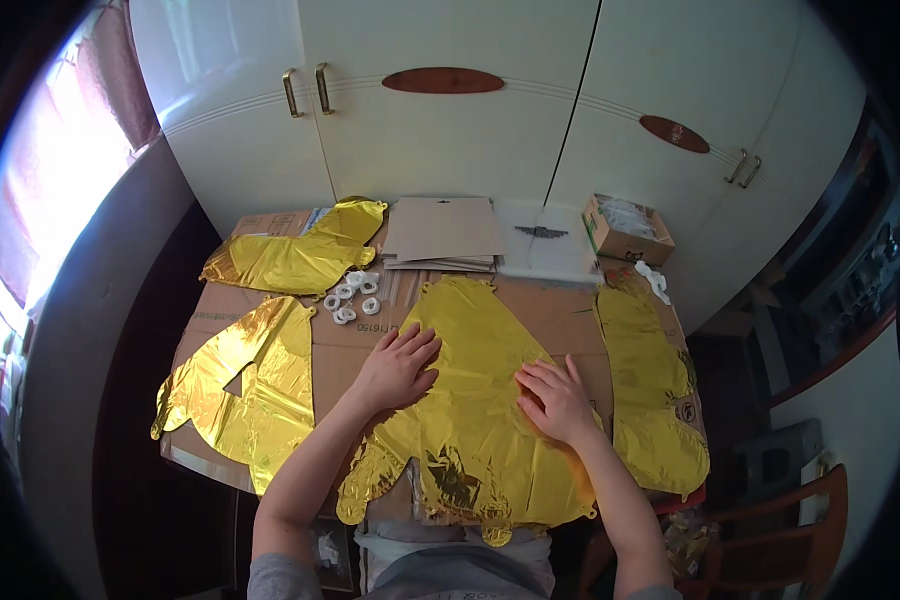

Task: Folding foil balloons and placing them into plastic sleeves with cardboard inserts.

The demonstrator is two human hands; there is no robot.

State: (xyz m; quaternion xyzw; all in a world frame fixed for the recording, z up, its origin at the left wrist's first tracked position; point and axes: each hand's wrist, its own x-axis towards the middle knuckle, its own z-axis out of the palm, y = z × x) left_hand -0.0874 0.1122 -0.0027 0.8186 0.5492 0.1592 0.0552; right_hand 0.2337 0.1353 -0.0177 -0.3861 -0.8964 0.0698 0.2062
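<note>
Golden foil, thin and glossy, makes up the flat, pointed balloon-like sheet (475,390) lying in the middle of the cardboard surface (345,350), its lower tabs reaching the near edge. Fine creases run through it, and its lower part shines like a mirror. The left hand (400,370) lies palm down at its left edge, fingers extended and slightly parted, grasping nothing. The right hand (555,400) rests on its right side, fingers spread and loosely bent, with no grip to be seen.

Similar foil pieces lie around it: an angular one (280,370) at left, a crinkled one (290,262) behind that, and a long, curved-edged one (638,380) at right. Small, smooth white rings (370,306) cluster between the left pieces and the middle sheet.

Dark printing marks the cardboard near the rings; a dark wing-shaped emblem sits on a white panel (530,255) beside stacked matte grey-brown boards (442,225). At the back right, an open carton (638,247) holds whitish, filmy material (625,215).
</note>
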